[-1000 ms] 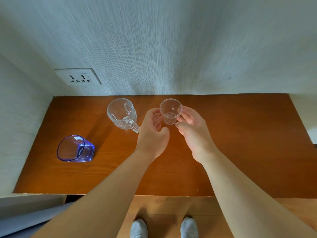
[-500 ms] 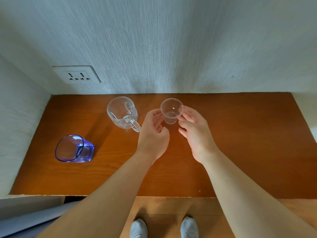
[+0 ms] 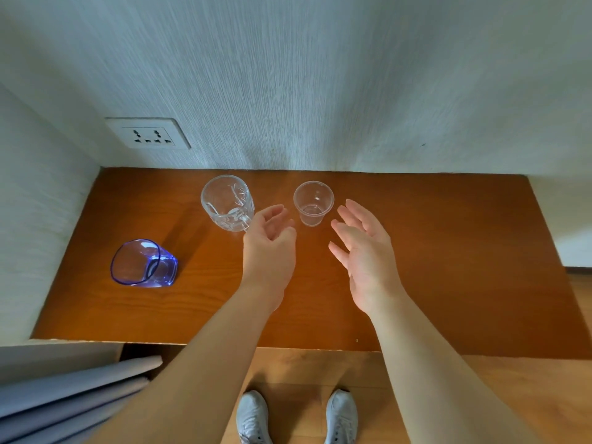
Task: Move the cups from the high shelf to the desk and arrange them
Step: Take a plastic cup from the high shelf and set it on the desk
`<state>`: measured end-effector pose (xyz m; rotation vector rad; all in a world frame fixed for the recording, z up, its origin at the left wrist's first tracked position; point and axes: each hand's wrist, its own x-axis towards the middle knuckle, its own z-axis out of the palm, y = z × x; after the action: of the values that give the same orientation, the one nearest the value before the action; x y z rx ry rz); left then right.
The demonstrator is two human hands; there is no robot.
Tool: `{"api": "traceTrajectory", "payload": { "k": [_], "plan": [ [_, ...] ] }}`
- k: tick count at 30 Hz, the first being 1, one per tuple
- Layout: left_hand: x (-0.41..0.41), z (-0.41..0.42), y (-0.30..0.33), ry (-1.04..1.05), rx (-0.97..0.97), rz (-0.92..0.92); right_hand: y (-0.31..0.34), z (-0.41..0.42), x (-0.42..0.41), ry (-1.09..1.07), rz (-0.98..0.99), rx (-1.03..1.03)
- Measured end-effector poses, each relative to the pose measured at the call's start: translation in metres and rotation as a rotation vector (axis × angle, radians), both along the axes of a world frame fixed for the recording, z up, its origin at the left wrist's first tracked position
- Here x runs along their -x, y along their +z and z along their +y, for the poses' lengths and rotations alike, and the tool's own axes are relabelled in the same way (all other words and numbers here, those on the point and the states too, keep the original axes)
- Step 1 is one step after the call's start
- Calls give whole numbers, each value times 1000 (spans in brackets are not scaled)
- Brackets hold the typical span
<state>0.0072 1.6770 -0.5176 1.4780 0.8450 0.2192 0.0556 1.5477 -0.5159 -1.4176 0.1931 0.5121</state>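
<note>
Head view: plastic cup [image 3: 313, 203] upright on desk [image 3: 448, 251], between my left hand [image 3: 270, 248] and right hand [image 3: 365, 251]; fingers spread, holding nothing. Judged light, flimsy; grip sidewall gently.

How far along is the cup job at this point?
Done: three cups stand on the desk: blue cup, glass mug, small clear cup. In hand: nothing; left hand and right hand are open. Left: the blue cup sits off the row; shelf unseen.

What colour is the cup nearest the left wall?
Blue cup, see-through; the head view shows it.
</note>
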Motion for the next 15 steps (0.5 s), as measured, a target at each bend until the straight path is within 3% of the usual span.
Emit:
{"api": "traceTrajectory", "payload": {
  "k": [6, 15],
  "plan": [
    [21, -17, 33, 163, 184, 28, 26, -13, 23, -65, 23, -76],
    [62, -32, 102, 290, 220, -68, 82, -11, 44, 18, 41, -191]
  ]
}}
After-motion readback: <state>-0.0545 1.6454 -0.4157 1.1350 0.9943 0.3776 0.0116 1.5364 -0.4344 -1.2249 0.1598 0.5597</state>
